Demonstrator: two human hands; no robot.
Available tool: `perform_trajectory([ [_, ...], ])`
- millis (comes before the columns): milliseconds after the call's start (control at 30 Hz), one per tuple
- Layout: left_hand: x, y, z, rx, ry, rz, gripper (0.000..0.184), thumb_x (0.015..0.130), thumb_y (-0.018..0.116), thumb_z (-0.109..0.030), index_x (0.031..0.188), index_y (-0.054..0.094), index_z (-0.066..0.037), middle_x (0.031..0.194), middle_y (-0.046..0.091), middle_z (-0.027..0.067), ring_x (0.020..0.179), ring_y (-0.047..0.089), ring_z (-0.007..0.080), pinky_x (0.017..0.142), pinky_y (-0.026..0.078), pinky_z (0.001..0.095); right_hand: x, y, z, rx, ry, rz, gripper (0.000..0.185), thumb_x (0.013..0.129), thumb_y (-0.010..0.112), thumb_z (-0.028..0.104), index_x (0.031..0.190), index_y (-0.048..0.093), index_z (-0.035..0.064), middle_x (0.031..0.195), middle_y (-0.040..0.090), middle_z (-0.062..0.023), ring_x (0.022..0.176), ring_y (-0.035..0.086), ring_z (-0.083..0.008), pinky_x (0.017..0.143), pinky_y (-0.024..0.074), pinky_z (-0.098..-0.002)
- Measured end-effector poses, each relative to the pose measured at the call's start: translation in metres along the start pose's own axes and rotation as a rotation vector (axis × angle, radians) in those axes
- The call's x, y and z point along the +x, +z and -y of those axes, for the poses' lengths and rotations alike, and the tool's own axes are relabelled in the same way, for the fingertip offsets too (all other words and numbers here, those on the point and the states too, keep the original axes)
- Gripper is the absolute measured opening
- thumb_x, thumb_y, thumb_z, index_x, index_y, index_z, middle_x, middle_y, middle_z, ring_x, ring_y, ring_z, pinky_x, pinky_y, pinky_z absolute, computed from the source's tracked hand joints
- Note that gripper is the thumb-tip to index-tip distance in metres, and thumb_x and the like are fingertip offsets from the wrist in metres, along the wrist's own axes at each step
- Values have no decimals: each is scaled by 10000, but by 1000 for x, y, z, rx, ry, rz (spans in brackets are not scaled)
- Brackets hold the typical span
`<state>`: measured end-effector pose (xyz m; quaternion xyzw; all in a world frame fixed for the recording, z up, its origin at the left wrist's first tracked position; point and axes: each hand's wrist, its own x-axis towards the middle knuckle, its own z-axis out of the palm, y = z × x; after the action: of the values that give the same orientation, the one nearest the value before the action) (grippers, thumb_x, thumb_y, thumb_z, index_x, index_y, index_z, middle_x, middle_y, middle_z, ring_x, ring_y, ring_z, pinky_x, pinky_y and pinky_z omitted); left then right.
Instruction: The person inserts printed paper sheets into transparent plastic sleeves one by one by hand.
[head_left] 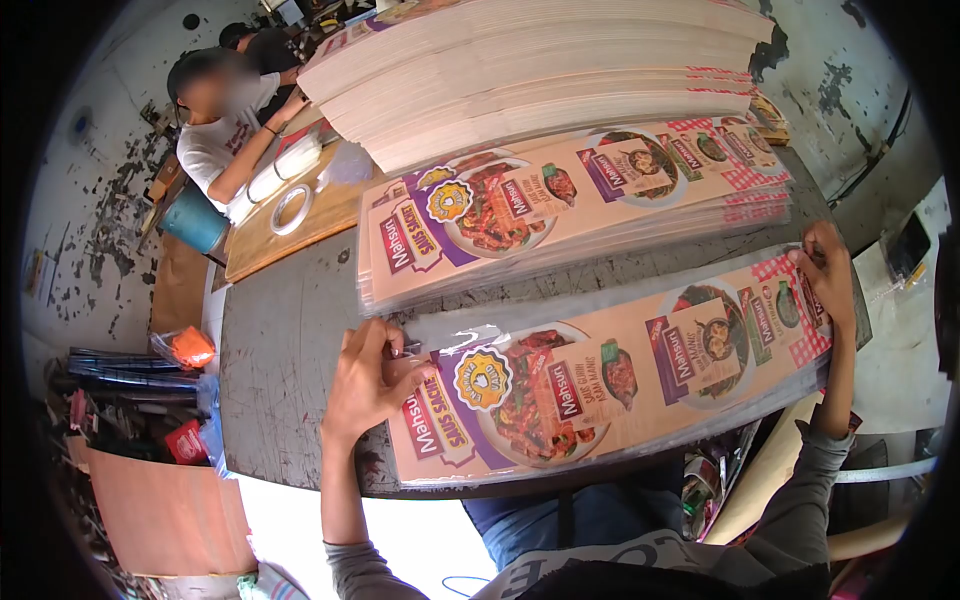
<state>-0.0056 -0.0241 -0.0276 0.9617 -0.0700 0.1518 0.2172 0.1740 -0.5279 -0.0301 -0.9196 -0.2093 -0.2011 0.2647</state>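
A long printed Mahsun sauce card in a clear plastic sleeve (630,345) lies along the front edge of the dark worktable. At its left end my left hand (370,380) pinches the upper corner between thumb and fingers. My right hand (827,275) grips the far right end, thumb on the printed face. Just behind lies a stack of similar sleeved cards (560,200), its layers slightly uneven. Whether more sleeves lie under the one I hold cannot be made out fully.
A tall pile of cards (540,85) rises at the back of the worktable (290,350). To the left, a tape roll (291,210) rests on a wooden board (330,225), near a seated person (225,130). A blue bucket (195,220) stands beyond.
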Motion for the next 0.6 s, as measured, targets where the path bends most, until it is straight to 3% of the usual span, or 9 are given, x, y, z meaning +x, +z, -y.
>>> perform_trajectory([
  [167, 0, -4, -6, -148, -128, 32, 360, 631, 767, -142, 835, 500, -11, 723, 474, 102, 647, 494, 226, 619, 409, 325, -1, -5, 0, 27, -37, -75, 259, 706, 653, 44, 740, 401, -4, 737, 398, -71, 685, 405, -168, 635, 344, -247],
  [267, 1, -8, -6, -96, -64, -19, 365, 637, 755, -113, 884, 510, 0, 716, 472, 103, 645, 505, 220, 571, 427, 317, -3, -9, -1, 111, -1, -122, 267, 707, 655, 41, 727, 391, 7, 782, 402, -52, 718, 399, -144, 649, 340, -233],
  [333, 2, -9, -2, -72, 128, -127, 361, 657, 748, -116, 911, 520, 1, 710, 503, 78, 603, 514, 166, 551, 432, 282, -5, -11, -1, 182, -10, -194, 273, 716, 633, 61, 709, 362, 27, 784, 378, -55, 730, 375, -163, 686, 324, -244],
  [367, 0, -8, -1, -71, 129, -127, 361, 657, 748, -116, 911, 520, 1, 710, 503, 78, 603, 514, 166, 551, 432, 282, -6, -11, -2, 183, -10, -196, 273, 716, 633, 61, 709, 362, 27, 784, 378, -55, 730, 375, -163, 686, 324, -244],
  [433, -6, -7, -1, -506, -222, -123, 315, 718, 722, -141, 922, 530, 2, 760, 570, 62, 637, 541, 112, 572, 443, 240, -7, -12, -1, 190, -24, -246, 273, 721, 639, 61, 707, 368, 27, 807, 388, -58, 752, 382, -156, 703, 318, -228],
  [467, -5, -9, -2, -506, -218, -127, 315, 718, 722, -141, 922, 530, 2, 760, 570, 62, 637, 541, 112, 572, 443, 240, -8, -13, -2, 189, -28, -251, 273, 721, 639, 61, 707, 368, 27, 807, 388, -58, 752, 382, -156, 703, 318, -228],
  [533, -6, -14, -4, -755, -432, 75, 307, 774, 691, -190, 958, 544, 7, 830, 608, 67, 670, 561, 93, 589, 447, 209, -10, -14, -3, 192, -10, -270, 257, 722, 636, 28, 713, 380, 25, 816, 395, -59, 763, 389, -149, 702, 317, -224],
  [600, -7, -15, -1, -715, -445, 121, 345, 784, 680, -241, 982, 545, 6, 852, 611, 74, 709, 566, 104, 610, 451, 219, -10, -15, -7, 120, -88, -314, 260, 709, 653, 29, 714, 393, 27, 816, 397, -41, 748, 388, -131, 678, 321, -220],
])
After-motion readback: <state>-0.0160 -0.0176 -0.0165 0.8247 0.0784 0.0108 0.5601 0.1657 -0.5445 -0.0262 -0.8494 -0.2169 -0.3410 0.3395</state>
